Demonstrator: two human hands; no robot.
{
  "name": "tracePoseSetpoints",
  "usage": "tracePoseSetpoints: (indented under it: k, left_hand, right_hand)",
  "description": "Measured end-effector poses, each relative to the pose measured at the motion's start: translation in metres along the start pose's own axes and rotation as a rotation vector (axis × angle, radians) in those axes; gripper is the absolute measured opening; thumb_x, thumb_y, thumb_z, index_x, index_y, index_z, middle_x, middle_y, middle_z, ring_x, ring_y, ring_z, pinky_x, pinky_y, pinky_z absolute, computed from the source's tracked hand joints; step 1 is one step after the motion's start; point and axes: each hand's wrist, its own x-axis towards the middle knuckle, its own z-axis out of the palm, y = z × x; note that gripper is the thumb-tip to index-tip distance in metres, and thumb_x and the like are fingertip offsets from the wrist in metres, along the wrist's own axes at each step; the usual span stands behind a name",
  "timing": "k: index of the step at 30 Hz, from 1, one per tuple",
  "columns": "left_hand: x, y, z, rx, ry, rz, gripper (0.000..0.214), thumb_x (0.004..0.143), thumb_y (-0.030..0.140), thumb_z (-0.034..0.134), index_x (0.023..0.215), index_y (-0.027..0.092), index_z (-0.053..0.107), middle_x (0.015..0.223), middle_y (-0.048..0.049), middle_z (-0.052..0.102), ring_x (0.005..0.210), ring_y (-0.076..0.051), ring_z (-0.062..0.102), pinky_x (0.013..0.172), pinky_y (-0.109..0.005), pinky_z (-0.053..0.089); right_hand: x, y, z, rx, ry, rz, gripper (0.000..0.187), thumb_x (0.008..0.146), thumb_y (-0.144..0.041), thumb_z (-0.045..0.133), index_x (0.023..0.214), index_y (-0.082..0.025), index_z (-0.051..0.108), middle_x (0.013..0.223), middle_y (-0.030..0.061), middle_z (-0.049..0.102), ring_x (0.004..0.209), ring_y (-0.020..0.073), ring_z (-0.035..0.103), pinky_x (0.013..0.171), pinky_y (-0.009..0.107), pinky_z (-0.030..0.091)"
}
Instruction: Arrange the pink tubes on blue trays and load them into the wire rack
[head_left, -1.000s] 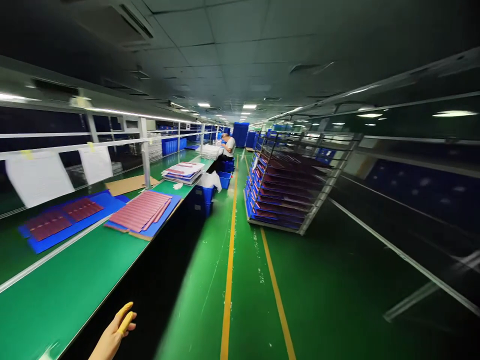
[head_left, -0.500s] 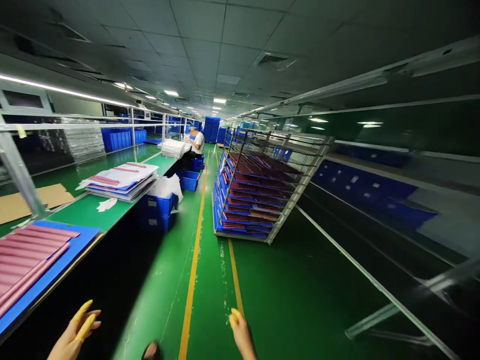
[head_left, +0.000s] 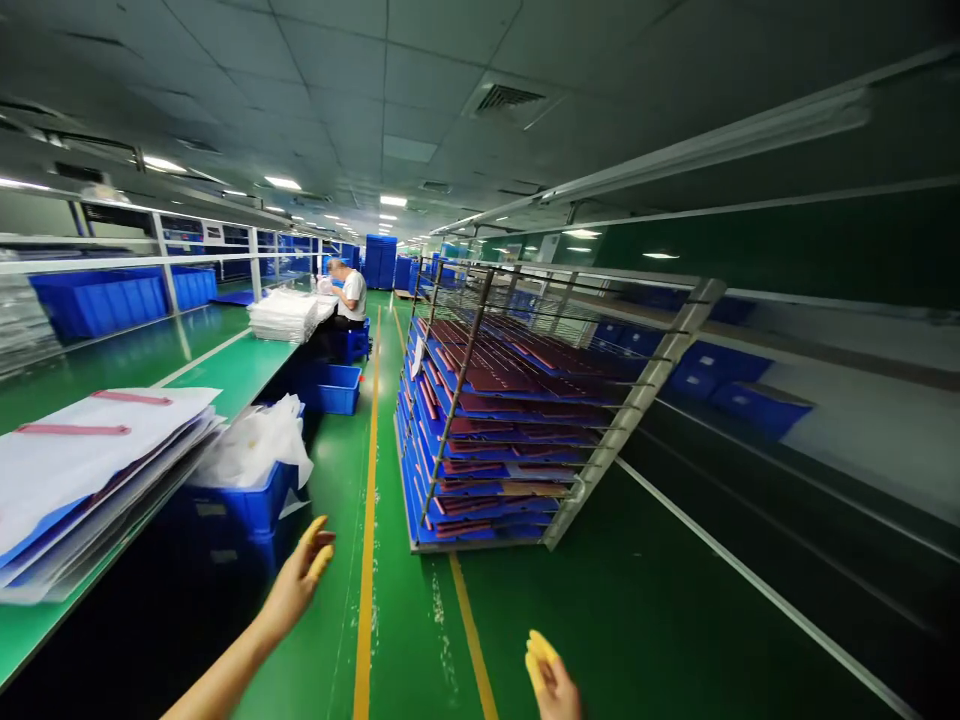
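My left hand point(head_left: 298, 572) reaches forward over the green floor, with yellow finger covers on some fingertips. Its fingers are apart and hold nothing. Lower and to the right, my right hand point(head_left: 553, 678) also wears yellow finger covers; its fingers are loosely bent, with nothing visible in them. Ahead of both hands stands a wire rack point(head_left: 480, 360), its shelves loaded with blue boards point(head_left: 469, 487) that carry dark red pieces point(head_left: 517, 365). Neither hand touches the rack. Nearest to my left hand is a blue bin point(head_left: 259, 505) topped with crumpled white sheets point(head_left: 259, 440).
A green workbench point(head_left: 251, 365) runs along the left, bearing a stack of white sheets and boards point(head_left: 112, 470) and a white pile point(head_left: 285, 315). A co-worker point(head_left: 349, 295) sits beside it. Another blue bin point(head_left: 337, 390) stands on the floor. Yellow lines point(head_left: 367, 560) mark the aisle.
The rack, bench stack and bins look nearer. My left hand has swung up and forward, and my right hand has shifted to the right. The pink pieces on the near bench have left view.
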Motion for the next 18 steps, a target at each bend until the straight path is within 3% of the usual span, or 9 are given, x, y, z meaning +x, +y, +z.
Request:
tracePoseSetpoints:
  k: [3,6,9,12,15,18]
  left_hand:
    - [0.080,0.010,0.076,0.003,-0.173,0.159,0.062,0.080,0.056,0.053,0.130,0.021,0.043,0.113,-0.0111,0.063,0.104,-0.022,0.060,0.091,-0.039,0.048]
    - [0.149,-0.005,0.110,0.029,-0.220,0.232,0.058,0.083,0.049,0.053,0.133,0.023,0.042,0.120,-0.0127,0.060,0.109,-0.023,0.058,0.092,-0.041,0.047]
    - [0.222,-0.033,0.103,0.023,-0.156,0.176,0.060,0.080,0.053,0.055,0.131,0.025,0.042,0.119,-0.0126,0.060,0.110,-0.025,0.058,0.092,-0.042,0.049]
    - [0.299,-0.059,0.075,0.003,-0.024,0.117,0.063,0.073,0.059,0.060,0.126,0.026,0.045,0.114,-0.0104,0.063,0.108,-0.027,0.059,0.092,-0.044,0.049]
    - [0.378,-0.074,0.048,-0.011,0.064,0.080,0.068,0.065,0.062,0.066,0.121,0.026,0.048,0.112,-0.0095,0.063,0.108,-0.029,0.059,0.093,-0.047,0.049]
    - [0.467,-0.074,0.044,-0.016,0.083,0.100,0.072,0.062,0.064,0.067,0.119,0.025,0.049,0.111,-0.0098,0.063,0.106,-0.030,0.060,0.093,-0.050,0.048]
  right_hand:
    - [0.088,-0.037,0.014,-0.099,0.096,-0.068,0.053,0.056,-0.069,0.056,0.080,-0.023,0.065,0.075,0.0088,0.069,0.069,0.0249,0.065,0.057,0.033,0.054]
    - [0.181,-0.091,0.048,-0.214,0.212,-0.266,0.058,0.067,-0.068,0.049,0.094,-0.020,0.065,0.084,0.0103,0.068,0.072,0.0243,0.064,0.064,0.037,0.054]
    - [0.273,-0.158,0.094,-0.281,0.320,-0.628,0.054,0.080,-0.060,0.044,0.107,-0.017,0.062,0.100,0.0135,0.065,0.090,0.0255,0.061,0.083,0.043,0.051]
    - [0.353,-0.217,0.139,-0.342,0.439,-0.855,0.049,0.086,-0.053,0.044,0.111,-0.013,0.058,0.107,0.0163,0.063,0.101,0.0267,0.057,0.090,0.046,0.048]
    - [0.411,-0.254,0.178,-0.376,0.494,-0.905,0.052,0.086,-0.054,0.045,0.111,-0.010,0.057,0.109,0.0189,0.063,0.103,0.0286,0.056,0.089,0.049,0.047]
    - [0.446,-0.270,0.211,-0.368,0.463,-0.841,0.050,0.084,-0.056,0.047,0.102,-0.011,0.059,0.110,0.0188,0.063,0.103,0.0290,0.057,0.091,0.049,0.046]
